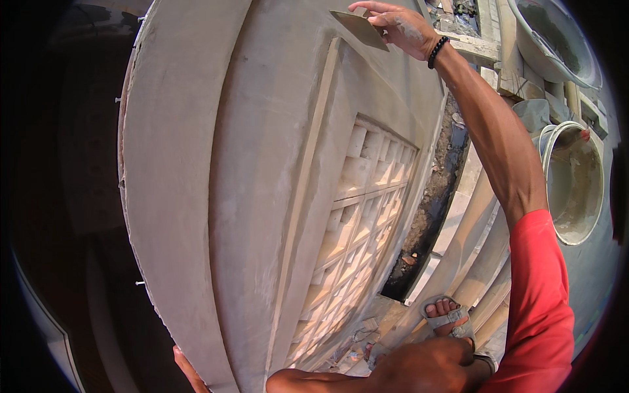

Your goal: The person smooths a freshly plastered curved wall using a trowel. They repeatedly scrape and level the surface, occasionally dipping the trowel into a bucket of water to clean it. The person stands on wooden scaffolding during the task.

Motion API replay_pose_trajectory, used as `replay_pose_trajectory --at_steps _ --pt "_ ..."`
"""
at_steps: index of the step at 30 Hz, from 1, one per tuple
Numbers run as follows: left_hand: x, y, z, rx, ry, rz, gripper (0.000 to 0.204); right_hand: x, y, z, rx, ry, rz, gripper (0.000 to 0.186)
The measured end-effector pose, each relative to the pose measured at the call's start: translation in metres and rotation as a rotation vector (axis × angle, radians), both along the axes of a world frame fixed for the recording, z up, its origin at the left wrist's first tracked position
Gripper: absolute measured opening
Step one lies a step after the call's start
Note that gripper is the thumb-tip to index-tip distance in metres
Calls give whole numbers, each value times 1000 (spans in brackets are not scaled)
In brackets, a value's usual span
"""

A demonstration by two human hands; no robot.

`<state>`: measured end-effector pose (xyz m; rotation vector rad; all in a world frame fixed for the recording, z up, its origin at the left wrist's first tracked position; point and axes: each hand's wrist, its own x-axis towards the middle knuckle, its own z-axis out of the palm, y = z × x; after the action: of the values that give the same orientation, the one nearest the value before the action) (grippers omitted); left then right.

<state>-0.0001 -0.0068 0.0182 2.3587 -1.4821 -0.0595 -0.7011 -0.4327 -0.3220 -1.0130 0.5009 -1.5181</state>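
Observation:
My right hand (404, 31) is raised at the top of the view. Between its thumb and fingers it pinches a thin, flat rectangular scraper plate (362, 30), held close to the grey plastered wall (262, 150). Pale smears of plaster mark the back of this hand, and a black bead bracelet circles the wrist. Of my left hand (186, 368), only a finger or two show at the lower left, hooked against the wall's outer edge (134, 229); the rest is hidden. A raised plaster border (304, 157) frames a recessed lattice opening (360, 196) in the wall.
Round poles (468, 236) run beneath my sandalled foot (452, 314). Beside the wall lies a dark, debris-strewn gap (419, 242). At right stand a mortar-stained bucket (574, 183) and a large basin (557, 39) near wooden planks (468, 47). Nails (139, 283) stick out along the wall's left edge.

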Motion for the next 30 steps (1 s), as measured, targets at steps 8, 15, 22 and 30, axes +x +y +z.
replay_pose_trajectory --at_steps 8,15,22,30 --pt "-5 3 -1 4 -16 45 58 1 -26 6 -59 31 161 53" --pt "-7 4 -2 9 -21 71 58 8 -18 -11 8 112 110 47" --pt "-10 -3 -3 0 -17 61 58 -24 -3 -93 280 281 -12 51" --pt "-12 -1 -1 8 -35 60 58 8 38 6 271 161 -597 37"
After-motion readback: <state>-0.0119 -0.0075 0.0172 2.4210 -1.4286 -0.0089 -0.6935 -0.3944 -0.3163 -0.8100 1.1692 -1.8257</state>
